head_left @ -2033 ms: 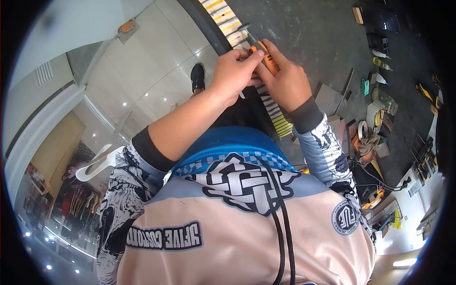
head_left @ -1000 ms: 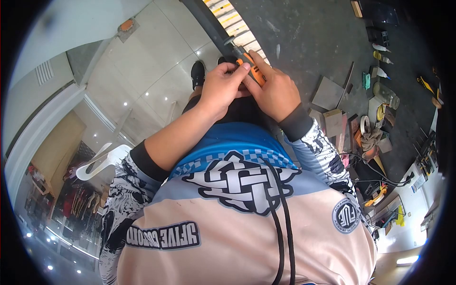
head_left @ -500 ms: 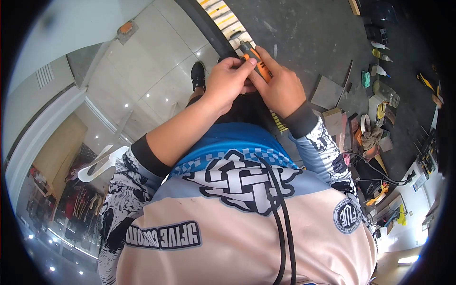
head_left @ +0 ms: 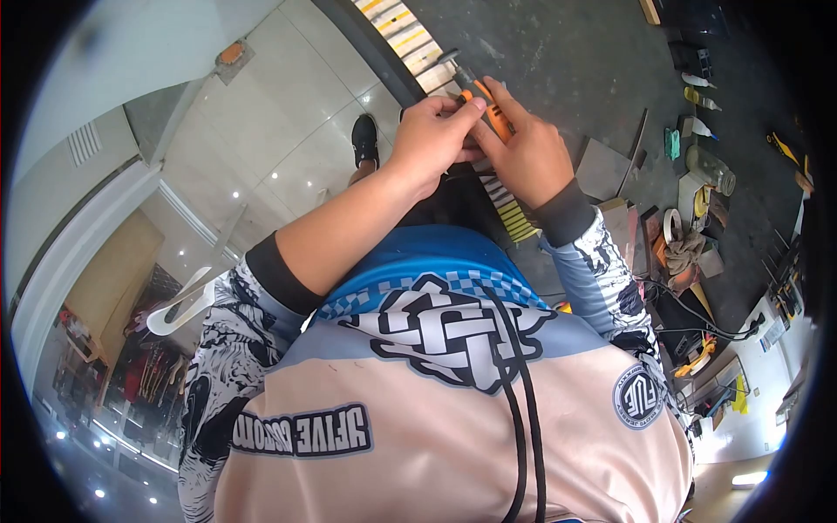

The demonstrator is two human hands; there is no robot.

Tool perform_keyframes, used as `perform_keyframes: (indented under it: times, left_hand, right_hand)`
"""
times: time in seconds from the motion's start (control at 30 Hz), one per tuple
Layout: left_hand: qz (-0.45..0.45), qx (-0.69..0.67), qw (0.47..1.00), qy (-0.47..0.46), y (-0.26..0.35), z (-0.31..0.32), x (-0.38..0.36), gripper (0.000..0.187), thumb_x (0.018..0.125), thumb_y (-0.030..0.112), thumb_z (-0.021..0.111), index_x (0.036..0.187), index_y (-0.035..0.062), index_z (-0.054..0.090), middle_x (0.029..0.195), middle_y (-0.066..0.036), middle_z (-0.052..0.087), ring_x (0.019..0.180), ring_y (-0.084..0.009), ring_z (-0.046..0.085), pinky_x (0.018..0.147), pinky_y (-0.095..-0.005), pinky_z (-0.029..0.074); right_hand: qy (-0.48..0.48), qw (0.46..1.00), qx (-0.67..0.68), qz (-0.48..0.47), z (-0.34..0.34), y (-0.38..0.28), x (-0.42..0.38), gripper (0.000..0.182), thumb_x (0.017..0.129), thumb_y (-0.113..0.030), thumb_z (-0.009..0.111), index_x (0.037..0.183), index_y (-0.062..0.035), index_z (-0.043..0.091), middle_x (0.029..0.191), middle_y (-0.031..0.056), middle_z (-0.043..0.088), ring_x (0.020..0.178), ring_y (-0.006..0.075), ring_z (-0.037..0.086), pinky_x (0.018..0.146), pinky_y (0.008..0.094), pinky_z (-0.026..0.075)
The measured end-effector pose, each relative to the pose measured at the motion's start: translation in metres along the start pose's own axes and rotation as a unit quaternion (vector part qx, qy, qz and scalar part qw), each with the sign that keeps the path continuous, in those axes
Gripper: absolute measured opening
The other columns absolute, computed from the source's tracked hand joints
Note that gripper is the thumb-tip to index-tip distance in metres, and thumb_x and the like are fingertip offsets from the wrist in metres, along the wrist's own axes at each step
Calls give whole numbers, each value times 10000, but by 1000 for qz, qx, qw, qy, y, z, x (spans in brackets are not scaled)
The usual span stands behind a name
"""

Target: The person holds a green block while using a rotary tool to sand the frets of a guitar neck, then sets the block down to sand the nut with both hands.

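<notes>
My right hand [head_left: 534,157] is wrapped round an orange and dark grey rotary tool [head_left: 497,115], with a small dark round head [head_left: 448,56] at its far end. The tool points up and to the left, over the dark bench edge. My left hand [head_left: 433,139] is closed, its thumb and fingers pinched against the tool's near side. What sits under the left fingers is hidden. Beneath the tool runs a strip of pale slats with yellow marks [head_left: 397,33], continuing past my hands to a yellow-and-black striped section [head_left: 516,222].
The dark workbench [head_left: 558,61] spreads to the right. On it are a flat grey board [head_left: 602,168], several small bottles [head_left: 702,98], a glass jar [head_left: 711,170], a crumpled cloth [head_left: 687,251] and black cables [head_left: 715,327]. Tiled floor [head_left: 288,113] lies to the left.
Both hands and the rotary tool have shifted slightly to the right. The tool's round head has moved up and right, near the strip's right edge. Both hands keep their hold.
</notes>
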State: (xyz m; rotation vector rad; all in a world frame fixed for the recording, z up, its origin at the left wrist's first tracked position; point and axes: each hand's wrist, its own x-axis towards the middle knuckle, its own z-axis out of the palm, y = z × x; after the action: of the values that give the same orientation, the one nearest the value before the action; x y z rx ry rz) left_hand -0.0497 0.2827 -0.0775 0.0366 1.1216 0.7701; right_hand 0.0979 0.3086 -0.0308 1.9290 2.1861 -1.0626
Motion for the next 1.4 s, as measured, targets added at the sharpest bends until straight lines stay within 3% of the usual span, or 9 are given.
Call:
perform_keyframes:
  times: [0.17, 0.27, 0.9, 1.4]
  left_hand:
    - [4, 10, 1000, 8, 1, 2, 5, 386, 986, 253, 702, 1103, -99, 597, 1036, -182, 670, 920, -249, 719, 759, -368, 653]
    - [1, 30, 1000, 8, 10, 8, 6, 397, 1017, 290, 665, 1125, -80, 568, 1042, -171, 663, 924, -246, 718, 824, -372, 626]
    - [13, -34, 999, 38, -32, -20, -26, 390, 1005, 250, 676, 1136, -95, 550, 1003, -190, 686, 888, -262, 742, 771, -368, 651]
    - [-3, -30, 998, 46, -17, -35, -15, 404, 1004, 260, 679, 1147, -96, 551, 1007, -192, 687, 880, -259, 742, 776, -363, 648]
  right_hand:
    - [4, 1000, 6, 3, -1, 1, 4, 590, 939, -445, 675, 1428, -129, 586, 979, 240, 737, 915, 429, 719, 789, 481, 578]
    - [4, 1000, 5, 6, -5, 0, 10, 592, 939, -453, 675, 1428, -130, 588, 983, 243, 735, 915, 431, 717, 789, 479, 578]
    - [3, 999, -19, -30, 30, 0, -26, 592, 935, -464, 671, 1451, -190, 574, 878, 203, 720, 795, 404, 727, 701, 476, 584]
    - [-17, 999, -29, -14, 37, -15, -8, 594, 942, -476, 652, 1454, -190, 565, 877, 207, 719, 813, 407, 729, 711, 490, 586]
